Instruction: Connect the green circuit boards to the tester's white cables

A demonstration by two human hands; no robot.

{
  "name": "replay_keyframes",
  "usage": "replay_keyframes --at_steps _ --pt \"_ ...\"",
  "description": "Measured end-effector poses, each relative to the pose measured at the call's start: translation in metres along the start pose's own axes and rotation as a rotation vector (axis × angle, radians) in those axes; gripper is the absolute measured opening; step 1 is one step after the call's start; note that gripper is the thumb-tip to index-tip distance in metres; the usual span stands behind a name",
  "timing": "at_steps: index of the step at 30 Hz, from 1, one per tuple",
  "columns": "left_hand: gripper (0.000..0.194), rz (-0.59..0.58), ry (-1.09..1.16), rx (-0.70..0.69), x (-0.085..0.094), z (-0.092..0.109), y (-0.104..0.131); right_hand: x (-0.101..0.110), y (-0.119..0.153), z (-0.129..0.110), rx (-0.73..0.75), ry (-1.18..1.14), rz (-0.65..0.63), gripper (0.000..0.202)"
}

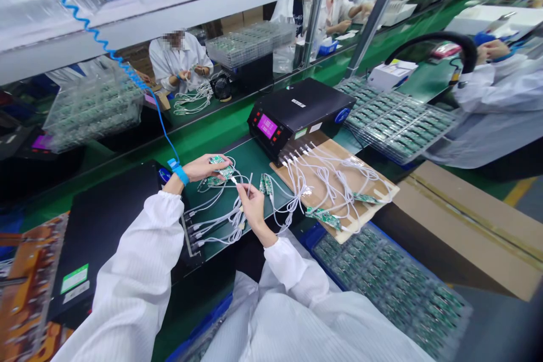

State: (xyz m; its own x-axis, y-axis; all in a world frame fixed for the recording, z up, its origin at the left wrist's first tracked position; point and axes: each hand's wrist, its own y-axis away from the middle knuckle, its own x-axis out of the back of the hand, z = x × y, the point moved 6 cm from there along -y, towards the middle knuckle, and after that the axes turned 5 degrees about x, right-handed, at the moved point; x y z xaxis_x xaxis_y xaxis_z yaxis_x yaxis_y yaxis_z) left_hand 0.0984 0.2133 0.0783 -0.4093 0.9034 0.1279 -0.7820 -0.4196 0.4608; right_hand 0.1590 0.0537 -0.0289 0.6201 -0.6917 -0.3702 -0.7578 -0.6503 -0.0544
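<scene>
gripping a green circuit board (pixel 220 166), the left hand (pixel 202 168) is closed around its edges above the counter (pixel 244 157). the right hand (pixel 253 205) pinches a white cable plug (pixel 234 180) between thumb and fingers, at the near end of that board; whether it is fully seated i cannot tell. a blue wristband (pixel 178 172) with a coiled cord circles the left wrist. just right of the hands, two slim boards (pixel 266 184) lie on the counter. beyond them stands a black box (pixel 314 103) with a lit magenta screen, white cables (pixel 299 175) running from its front across a brown panel (pixel 335 150). at lower right, a clear tray (pixel 465 311) holds rows of boards.
</scene>
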Motion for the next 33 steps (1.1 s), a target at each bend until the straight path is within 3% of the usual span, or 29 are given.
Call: replay_keyframes --at_steps 13,28,33 --pt "0.056 0.004 -0.002 -0.023 -0.0016 0.0046 0.0027 0.0000 0.0001 -0.0010 0.005 0.016 0.005 0.039" --pt "0.027 -0.003 0.013 -0.014 -0.0030 0.0064 0.0051 0.0006 -0.0011 0.0022 0.016 0.004 0.009 0.041" --pt "0.047 -0.012 -0.004 -0.018 -0.0013 0.0054 0.0034 0.0000 -0.0026 0.0013 0.006 -0.007 -0.033 0.039"
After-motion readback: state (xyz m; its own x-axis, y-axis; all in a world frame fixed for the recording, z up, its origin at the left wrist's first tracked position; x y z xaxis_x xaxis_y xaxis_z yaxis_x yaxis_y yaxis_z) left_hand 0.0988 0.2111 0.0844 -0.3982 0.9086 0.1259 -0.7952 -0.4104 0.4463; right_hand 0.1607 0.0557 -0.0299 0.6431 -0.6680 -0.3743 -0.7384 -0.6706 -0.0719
